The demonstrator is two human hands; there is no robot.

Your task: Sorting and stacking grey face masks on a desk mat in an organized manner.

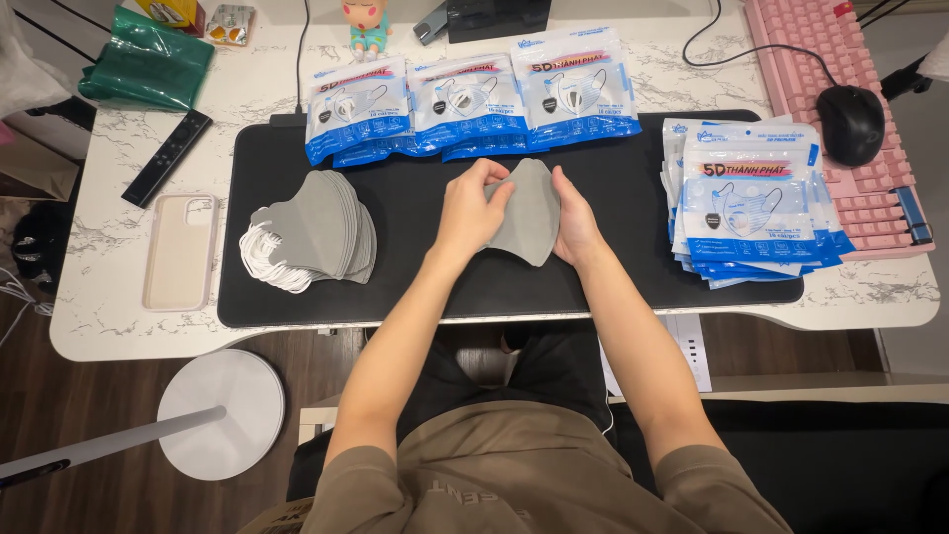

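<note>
Mid-table | my left hand and right hand pinched grey mask by its edges | light, soft, floppy.

Both bare forearms extend from the lower frame toward the centre, converging. The left hand and right hand face each other at centre frame, fingers curled in a pinching grip.
</note>
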